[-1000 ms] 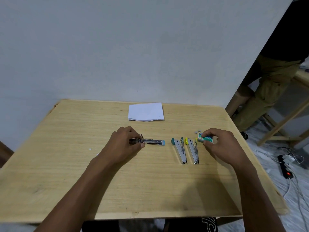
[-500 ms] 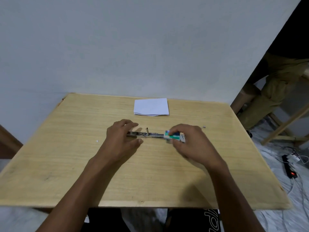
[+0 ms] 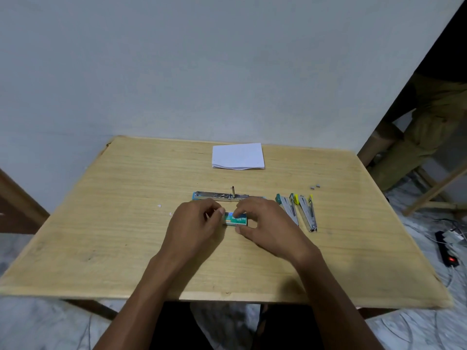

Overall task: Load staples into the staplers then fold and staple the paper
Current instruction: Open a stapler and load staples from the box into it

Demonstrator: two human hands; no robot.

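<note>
- One staple box (image 3: 236,219), green and white, is just above the middle of the table (image 3: 121,231), between my two hands and in front of the opened stapler.
- My left hand (image 3: 194,223) pinches the box's left end, fingers curled in around it.
- My right hand (image 3: 267,223) pinches the right end, fingers bent over the top and thumb along the near edge.
- The box carries white lettering on its green face. It is too small and blurred for me to read.
- I count three staplers.
- The blue-tipped stapler (image 3: 219,196) lies flat and swung fully open, just behind my knuckles, with a small metal part standing upright at its middle.
- The teal stapler (image 3: 286,207) and the yellow stapler (image 3: 307,213) lie side by side to the right of my right hand, their coloured ends pointing away from me. I see no writing on any of the three.
- One stack of folded white paper (image 3: 237,155) sits near the far edge, well apart from the staplers.
- A few small grey staple pieces (image 3: 315,187) lie beyond the yellow stapler. They are too small to count for sure.
- Two tiny white scraps (image 3: 159,205) lie to the left of my left hand.
- On the floor to the right there is one black power strip (image 3: 447,251) with a red light.
- One other person in olive trousers (image 3: 427,127) is at the far right.
</note>
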